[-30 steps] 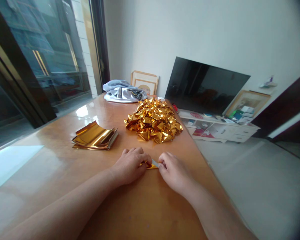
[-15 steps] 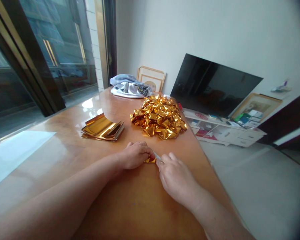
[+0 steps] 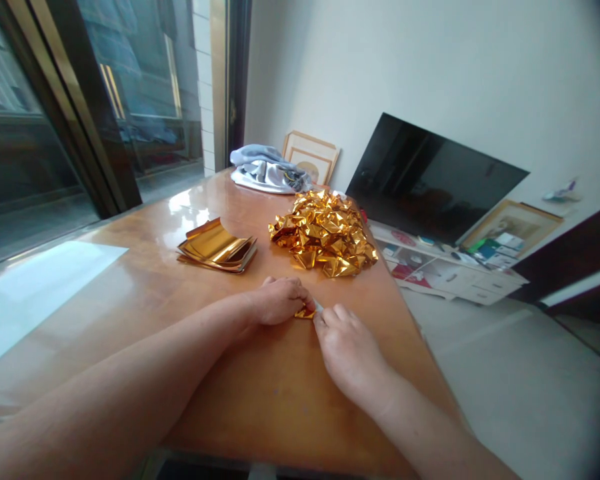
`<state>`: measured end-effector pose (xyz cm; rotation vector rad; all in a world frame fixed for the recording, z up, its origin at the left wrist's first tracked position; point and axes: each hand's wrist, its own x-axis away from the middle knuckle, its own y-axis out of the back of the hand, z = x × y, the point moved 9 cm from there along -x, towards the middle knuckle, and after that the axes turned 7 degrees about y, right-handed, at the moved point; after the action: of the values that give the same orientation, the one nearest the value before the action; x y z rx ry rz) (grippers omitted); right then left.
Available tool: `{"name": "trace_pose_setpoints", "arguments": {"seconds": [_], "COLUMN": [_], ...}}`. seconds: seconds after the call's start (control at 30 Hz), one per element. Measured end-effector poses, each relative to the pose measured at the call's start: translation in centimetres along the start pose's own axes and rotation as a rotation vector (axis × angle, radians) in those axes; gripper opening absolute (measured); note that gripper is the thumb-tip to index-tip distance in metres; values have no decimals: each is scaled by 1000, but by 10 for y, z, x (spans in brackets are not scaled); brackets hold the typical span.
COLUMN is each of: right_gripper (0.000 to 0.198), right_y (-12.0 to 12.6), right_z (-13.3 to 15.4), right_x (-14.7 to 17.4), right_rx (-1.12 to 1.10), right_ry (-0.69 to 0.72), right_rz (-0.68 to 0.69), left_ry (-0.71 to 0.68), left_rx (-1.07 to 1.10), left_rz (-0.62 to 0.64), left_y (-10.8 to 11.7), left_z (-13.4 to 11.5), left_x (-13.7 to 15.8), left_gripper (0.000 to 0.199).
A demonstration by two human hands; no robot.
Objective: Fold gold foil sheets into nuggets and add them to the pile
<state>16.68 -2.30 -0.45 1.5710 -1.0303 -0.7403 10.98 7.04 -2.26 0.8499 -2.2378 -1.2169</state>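
While the left hand (image 3: 280, 301) is pressing palm-down on the table (image 3: 260, 400), its fingertips are pinning a small gold foil piece (image 3: 306, 312) against the wood. The right hand (image 3: 347, 347) is meeting it from the other side, thumb and forefinger pinching the silvery end of the same piece, so both hands are closing on that one scrap and nearly touching each other. The foil piece is lying flat on the table between the two sets of fingertips, mostly hidden under them.

Beyond the hands, a heap of crumpled gold foil shapes (image 3: 325, 233) is sitting toward the far right side of the table, near the hands but apart from them. To its left, a stack of flat gold foil sheets (image 3: 216, 245) is resting with its top sheet curling upward. A grey bundle of cloth (image 3: 267, 170) is lying at the table's far end, just before a framed picture (image 3: 314, 155) leaning against the wall. Off to the right, a dark television screen (image 3: 430, 180) is standing on a low white cabinet (image 3: 460, 277).
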Motion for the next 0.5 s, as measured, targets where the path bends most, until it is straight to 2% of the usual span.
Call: {"name": "trace_pose_setpoints", "arguments": {"seconds": [0.5], "right_gripper": [31], "right_y": [2], "right_z": [11], "right_x": [-5], "right_rx": [-53], "right_ry": [107], "right_rz": [-15], "left_ry": [-45], "left_rx": [-4], "left_rz": [-6], "left_y": [-2], "left_z": [-2], "left_x": [0], "left_gripper": [35]}}
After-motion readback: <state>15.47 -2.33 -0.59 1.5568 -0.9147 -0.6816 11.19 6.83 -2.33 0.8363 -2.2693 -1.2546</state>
